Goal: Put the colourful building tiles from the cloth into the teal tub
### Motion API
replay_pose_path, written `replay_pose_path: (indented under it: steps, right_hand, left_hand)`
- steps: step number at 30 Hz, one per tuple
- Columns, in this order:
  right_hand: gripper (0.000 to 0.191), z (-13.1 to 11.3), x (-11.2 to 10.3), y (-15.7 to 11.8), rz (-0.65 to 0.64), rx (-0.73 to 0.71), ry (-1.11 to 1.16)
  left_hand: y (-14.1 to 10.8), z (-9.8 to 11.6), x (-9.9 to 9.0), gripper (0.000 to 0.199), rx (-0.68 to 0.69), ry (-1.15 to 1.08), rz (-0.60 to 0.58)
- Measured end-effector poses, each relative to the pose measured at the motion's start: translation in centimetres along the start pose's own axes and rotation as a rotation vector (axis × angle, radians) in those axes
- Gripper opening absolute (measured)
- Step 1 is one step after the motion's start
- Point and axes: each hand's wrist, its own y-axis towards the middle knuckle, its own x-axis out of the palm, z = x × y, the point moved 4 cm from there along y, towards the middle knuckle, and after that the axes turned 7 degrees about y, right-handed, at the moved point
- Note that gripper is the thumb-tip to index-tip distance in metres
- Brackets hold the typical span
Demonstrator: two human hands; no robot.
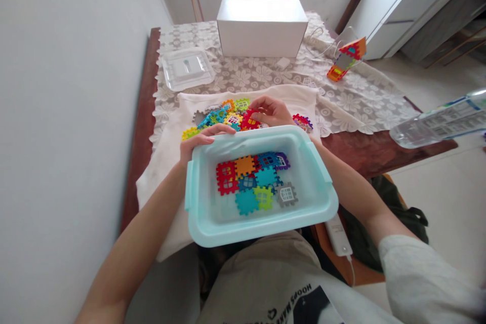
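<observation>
A pale turquoise plastic tub [205,230] is tilted toward me at the table's near edge, with several coloured notched tiles on its bottom. My left hand [203,140] grips the tub's far left rim, fingers over the edge. Beyond the tub, my right hand [272,111] has its fingers bent around a red window tile [249,120] at the pile. Yellow, blue, orange and green tiles [214,117] lie heaped on a white cloth [167,187]. A red and purple piece [302,121] rests right of my right hand.
A white box [261,38] stands at the back, with a clear lid [188,68] to its left. At the right are an upright tile structure [346,58] and a plastic bottle [436,121]. A wall borders the left side.
</observation>
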Motion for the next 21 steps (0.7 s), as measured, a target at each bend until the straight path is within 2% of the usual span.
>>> replay_pose_path:
  steps: [6,10,13,18,21]
  right_hand:
    - [0.019,-0.3,-0.5,0.1,0.067,-0.070,-0.270]
    - [0.016,0.0,-0.4,0.0,0.067,-0.014,-0.419]
    - [0.019,0.4,-0.2,0.0,0.040,0.000,-0.453]
    - [0.019,0.8,0.0,0.0,-0.036,-0.019,-0.434]
    - [0.022,1.2,0.0,-0.1,-0.036,0.005,-0.442]
  left_hand:
    - [-0.1,-0.3,0.0,0.039,-0.039,-0.018,-0.033]
    - [-0.4,-0.3,0.2,0.038,-0.041,-0.018,-0.047]
    - [-0.5,-0.4,0.3,0.036,-0.068,-0.030,-0.066]
    - [-0.1,-0.1,0.1,0.037,-0.006,-0.027,-0.044]
    - [0.1,0.0,0.2,0.039,0.001,-0.016,-0.033]
